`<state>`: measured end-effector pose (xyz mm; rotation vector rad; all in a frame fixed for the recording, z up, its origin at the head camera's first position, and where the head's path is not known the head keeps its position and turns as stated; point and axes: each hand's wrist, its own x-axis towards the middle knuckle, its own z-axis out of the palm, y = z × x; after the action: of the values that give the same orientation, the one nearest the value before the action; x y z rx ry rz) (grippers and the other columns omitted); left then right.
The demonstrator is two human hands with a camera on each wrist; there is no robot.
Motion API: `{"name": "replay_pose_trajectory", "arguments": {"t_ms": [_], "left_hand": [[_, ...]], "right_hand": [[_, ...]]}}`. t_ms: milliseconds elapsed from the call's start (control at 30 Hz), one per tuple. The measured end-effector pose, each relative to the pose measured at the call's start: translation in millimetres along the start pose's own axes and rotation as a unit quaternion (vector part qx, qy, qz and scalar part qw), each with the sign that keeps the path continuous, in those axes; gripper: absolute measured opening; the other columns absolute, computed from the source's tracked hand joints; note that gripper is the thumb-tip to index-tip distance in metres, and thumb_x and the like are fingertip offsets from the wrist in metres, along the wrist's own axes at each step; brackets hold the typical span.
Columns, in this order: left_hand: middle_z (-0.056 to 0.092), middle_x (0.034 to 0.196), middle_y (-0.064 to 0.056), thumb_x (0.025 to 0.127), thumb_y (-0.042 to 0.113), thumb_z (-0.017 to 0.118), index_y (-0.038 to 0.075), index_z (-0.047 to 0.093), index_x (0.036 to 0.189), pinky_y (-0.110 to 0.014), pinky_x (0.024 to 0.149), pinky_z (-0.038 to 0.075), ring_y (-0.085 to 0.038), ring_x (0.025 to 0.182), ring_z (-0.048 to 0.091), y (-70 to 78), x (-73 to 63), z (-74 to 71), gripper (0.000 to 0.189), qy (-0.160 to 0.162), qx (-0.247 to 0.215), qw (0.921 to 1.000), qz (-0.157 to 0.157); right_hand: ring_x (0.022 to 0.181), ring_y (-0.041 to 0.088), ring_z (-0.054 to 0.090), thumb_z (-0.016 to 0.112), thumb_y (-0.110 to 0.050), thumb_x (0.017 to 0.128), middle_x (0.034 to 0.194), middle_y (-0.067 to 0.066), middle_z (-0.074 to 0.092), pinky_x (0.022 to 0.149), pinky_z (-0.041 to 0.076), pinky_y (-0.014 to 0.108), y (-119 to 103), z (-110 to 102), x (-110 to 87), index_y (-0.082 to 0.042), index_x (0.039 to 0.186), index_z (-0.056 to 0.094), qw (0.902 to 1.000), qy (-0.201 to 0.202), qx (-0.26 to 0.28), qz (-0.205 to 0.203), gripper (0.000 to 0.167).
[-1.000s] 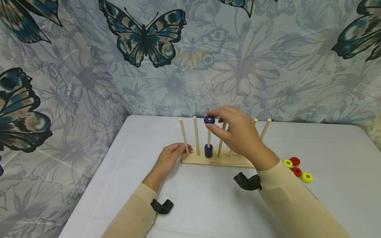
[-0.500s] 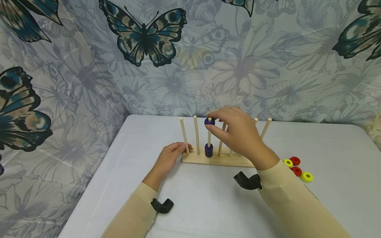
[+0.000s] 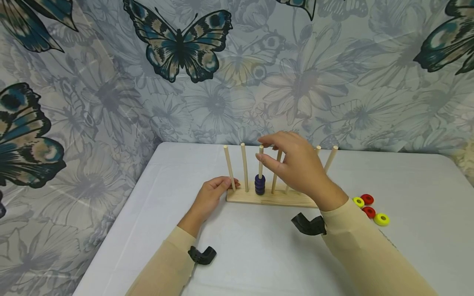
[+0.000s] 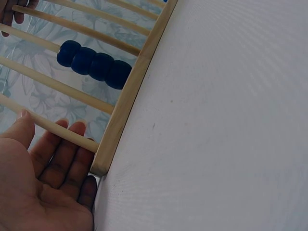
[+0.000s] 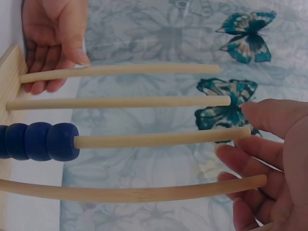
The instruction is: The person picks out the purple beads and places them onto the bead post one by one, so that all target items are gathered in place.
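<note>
A wooden peg stand [image 3: 272,199] with several upright pegs lies across the table. At its left end my left hand [image 3: 212,196] holds the outermost peg [image 4: 57,129], thumb on one side and fingers behind it. Several dark blue rings [image 3: 260,185] are stacked at the foot of the third peg [image 5: 163,139] from the left. Around that peg's top, my right hand [image 3: 296,166] has thumb and forefinger spread apart, with no ring between them. The right wrist view shows the thumb and fingertips [image 5: 226,154] right by the peg's tip.
Red rings [image 3: 367,200] and yellow rings [image 3: 381,219] lie on the white table [image 3: 244,255] to the right of the stand, beside the right sleeve [image 3: 355,234]. A wall covering with butterflies [image 3: 180,45] rises behind the table's back edge.
The blue ring that my right hand pinched at the top of the third peg has been let go and has dropped onto the stack. My left hand stays in place.
</note>
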<state>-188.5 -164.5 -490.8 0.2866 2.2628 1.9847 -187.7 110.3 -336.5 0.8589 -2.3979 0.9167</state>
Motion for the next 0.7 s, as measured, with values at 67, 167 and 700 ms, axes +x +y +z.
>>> {"name": "replay_pose_trajectory", "arguments": {"t_ms": [67, 167, 700], "left_hand": [[0.078, 0.123, -0.007, 0.115, 0.030, 0.059, 0.002, 0.079, 0.125, -0.045, 0.118, 0.042, -0.022, 0.130, 0.064, 0.0, 0.1, 0.3, 0.035, -0.001, -0.001, 1.0000, 0.001], [0.078, 0.123, -0.008, 0.116, 0.029, 0.059, 0.002, 0.078, 0.126, -0.044, 0.116, 0.044, -0.023, 0.128, 0.065, 0.0, -0.1, 0.5, 0.035, -0.004, -0.004, 1.0000, 0.003], [0.078, 0.122, -0.009, 0.116, 0.026, 0.059, -0.001, 0.077, 0.125, -0.043, 0.116, 0.044, -0.024, 0.127, 0.066, -1.2, 0.3, 1.3, 0.034, -0.005, -0.013, 0.9999, 0.004]], "right_hand": [[0.098, 0.022, 0.063, 0.083, -0.022, 0.100, 0.116, 0.002, 0.077, 0.069, 0.052, 0.039, 0, -1, -0.5, -0.008, 0.129, 0.078, 0.9999, -0.001, 0.010, 0.003, 0.033], [0.098, 0.019, 0.063, 0.084, -0.020, 0.100, 0.116, 0.000, 0.076, 0.071, 0.052, 0.040, 1, -3, -1.4, -0.009, 0.130, 0.078, 0.9991, -0.001, 0.040, 0.011, 0.033], [0.124, 0.035, 0.060, 0.039, -0.035, 0.121, 0.132, 0.017, 0.070, 0.105, 0.044, 0.038, 10, -16, -10.9, 0.005, 0.141, 0.066, 0.9518, -0.016, 0.306, 0.004, 0.052]]}}
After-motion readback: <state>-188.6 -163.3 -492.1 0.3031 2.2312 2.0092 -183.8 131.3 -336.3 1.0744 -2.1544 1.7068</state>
